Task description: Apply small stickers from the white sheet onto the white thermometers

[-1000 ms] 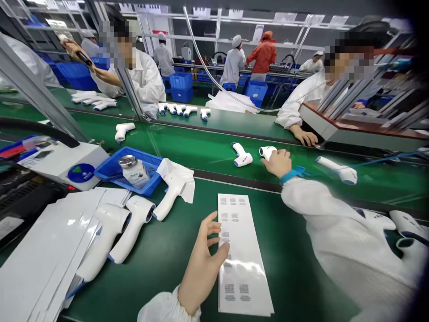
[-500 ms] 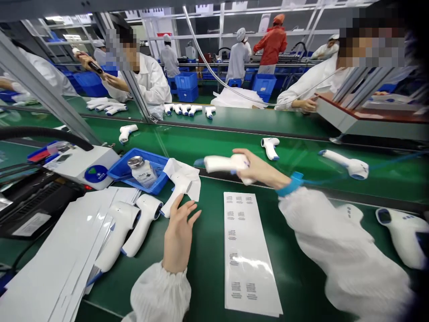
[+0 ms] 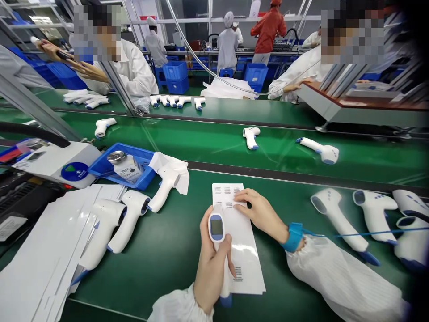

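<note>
In my left hand (image 3: 211, 264) is a white and blue infrared thermometer (image 3: 216, 226), held by its handle with the small grey screen facing me. It is over the left side of a white label sheet (image 3: 248, 250) printed with small blocks of dark text. My right hand (image 3: 259, 212), wearing a blue wrist strap (image 3: 295, 237), has thumb and fingers drawn together at a printed label (image 3: 229, 205) near the sheet's top. Whether the label's edge is lifted is too small to tell.
More thermometers (image 3: 161, 185) lie left, beside a blue tray (image 3: 137, 179) with a bottle (image 3: 125, 165) and stacked white sheets (image 3: 43, 250). Several thermometers (image 3: 342, 219) lie at right. A green conveyor (image 3: 201, 143) carries others. Co-workers (image 3: 134, 67) sit across the line.
My right hand has come from over the conveyor edge to the label sheet. The thermometer it held is now in my left hand, which has moved right from the thermometers at left.
</note>
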Demonstrator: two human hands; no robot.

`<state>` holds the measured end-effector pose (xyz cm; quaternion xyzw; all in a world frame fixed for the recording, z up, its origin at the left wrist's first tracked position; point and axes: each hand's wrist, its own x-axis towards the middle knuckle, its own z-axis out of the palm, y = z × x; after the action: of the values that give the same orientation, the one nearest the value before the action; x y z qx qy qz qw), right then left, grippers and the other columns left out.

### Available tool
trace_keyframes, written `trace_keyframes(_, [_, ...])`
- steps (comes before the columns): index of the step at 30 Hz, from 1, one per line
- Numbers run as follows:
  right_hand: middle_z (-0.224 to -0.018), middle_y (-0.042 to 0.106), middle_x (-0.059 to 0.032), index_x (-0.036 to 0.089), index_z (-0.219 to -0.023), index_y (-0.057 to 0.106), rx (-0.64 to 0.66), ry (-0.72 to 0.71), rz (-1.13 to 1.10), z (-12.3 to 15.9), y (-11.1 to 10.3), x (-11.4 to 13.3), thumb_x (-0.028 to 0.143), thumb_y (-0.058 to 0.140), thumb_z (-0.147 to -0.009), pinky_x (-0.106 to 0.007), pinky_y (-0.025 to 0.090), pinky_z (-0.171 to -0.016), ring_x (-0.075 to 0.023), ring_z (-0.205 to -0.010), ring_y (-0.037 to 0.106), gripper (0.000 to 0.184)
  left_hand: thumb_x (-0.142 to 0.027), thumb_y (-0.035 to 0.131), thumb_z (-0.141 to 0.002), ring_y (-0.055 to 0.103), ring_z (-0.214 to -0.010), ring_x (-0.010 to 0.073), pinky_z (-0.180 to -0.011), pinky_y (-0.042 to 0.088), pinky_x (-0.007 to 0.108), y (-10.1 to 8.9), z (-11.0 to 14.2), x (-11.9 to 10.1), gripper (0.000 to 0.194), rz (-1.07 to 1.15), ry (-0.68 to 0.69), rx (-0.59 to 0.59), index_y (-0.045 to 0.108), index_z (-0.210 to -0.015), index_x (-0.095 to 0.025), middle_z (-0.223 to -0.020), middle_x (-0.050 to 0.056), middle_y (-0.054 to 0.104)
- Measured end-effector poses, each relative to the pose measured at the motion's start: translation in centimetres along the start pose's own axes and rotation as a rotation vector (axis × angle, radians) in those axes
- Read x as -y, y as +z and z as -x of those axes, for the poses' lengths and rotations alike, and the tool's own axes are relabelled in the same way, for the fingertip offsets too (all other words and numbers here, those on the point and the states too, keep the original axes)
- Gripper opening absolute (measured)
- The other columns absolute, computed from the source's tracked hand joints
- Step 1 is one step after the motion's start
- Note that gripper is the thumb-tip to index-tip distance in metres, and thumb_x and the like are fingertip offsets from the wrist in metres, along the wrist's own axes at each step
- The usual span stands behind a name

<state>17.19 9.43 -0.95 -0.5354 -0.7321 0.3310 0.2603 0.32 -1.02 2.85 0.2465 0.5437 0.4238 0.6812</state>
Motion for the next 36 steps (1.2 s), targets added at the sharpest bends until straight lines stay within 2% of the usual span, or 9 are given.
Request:
trace_keyframes(3, [-0.107, 0.069, -0.0056, 0.023, -0.088, 0.070, -0.055, -0.019, 0.033, 0.1, 1.1, -0.1, 0.020, 0.062, -0.083, -0.044, 0.047, -0.094, -0.0253, -0.105, 0.061, 0.009, -0.045, 0.056, -0.089, 0.045, -0.043, 0.0051, -0.044, 0.045, 0.022, 0.1, -1.2, 0.1, 0.070, -0.055, 0.081, -0.043, 0.015, -0.146, -0.037, -0.085, -0.003, 0.053])
trace_keyframes(8, [-0.105, 0.070, -0.0051, 0.024, -0.084, 0.072, -0.086, -0.027, 0.009, -0.5, 1.8, 0.1, 0.020, 0.062, -0.083, -0.044, 0.047, -0.094, -0.0252, -0.103, 0.062, 0.012, -0.041, 0.054, -0.091, 0.040, -0.038, 0.0043, -0.039, 0.041, 0.019, 0.3, -2.5, -0.1, 0.068, -0.088, 0.141, -0.007, 0.016, -0.146, -0.035, -0.078, -0.004, 0.048])
trace_keyframes(17, [-0.096, 0.069, -0.0054, 0.022, -0.075, 0.069, -0.013, 0.007, -0.026, -2.3, 1.3, 0.3, 0.023, 0.063, -0.079, -0.042, 0.046, -0.091, -0.0238, -0.097, 0.061, 0.007, -0.039, 0.054, -0.090, 0.046, -0.044, 0.0061, -0.039, 0.040, 0.018, 0.2, -2.5, -0.1, 0.066, -0.088, 0.111, 0.015, 0.018, -0.145, -0.037, -0.093, 0.000, 0.056])
trace_keyframes(22, [-0.100, 0.069, -0.0052, 0.023, -0.081, 0.071, -0.076, -0.001, 0.000, -1.8, 1.0, -0.3, 0.023, 0.063, -0.080, -0.041, 0.046, -0.091, -0.0239, -0.100, 0.061, 0.008, -0.038, 0.054, -0.090, 0.050, -0.049, 0.0072, -0.040, 0.042, 0.018, 0.2, -2.4, -0.2, 0.065, -0.078, 0.109, 0.008, 0.018, -0.144, -0.039, -0.099, 0.002, 0.056])
trace_keyframes(30, [-0.098, 0.071, -0.0052, 0.025, -0.076, 0.074, -0.046, 0.000, -0.090, -2.0, 1.3, 0.0, 0.026, 0.066, -0.079, -0.044, 0.046, -0.092, -0.0249, -0.100, 0.062, 0.008, -0.042, 0.056, -0.089, 0.049, -0.048, 0.0072, -0.039, 0.040, 0.018, 0.2, -2.4, -0.3, 0.069, -0.060, 0.116, 0.019, 0.018, -0.146, -0.037, -0.099, 0.003, 0.057])
trace_keyframes(36, [-0.092, 0.069, -0.0044, 0.023, -0.071, 0.068, 0.024, -0.061, -0.013, -2.7, 1.1, 0.3, 0.022, 0.064, -0.078, -0.043, 0.045, -0.089, -0.0237, -0.096, 0.060, 0.008, -0.039, 0.057, -0.088, 0.049, -0.046, 0.0069, -0.038, 0.040, 0.018, 0.2, -2.5, -0.1, 0.068, -0.058, 0.121, 0.019, 0.020, -0.145, -0.037, -0.098, 0.003, 0.058])
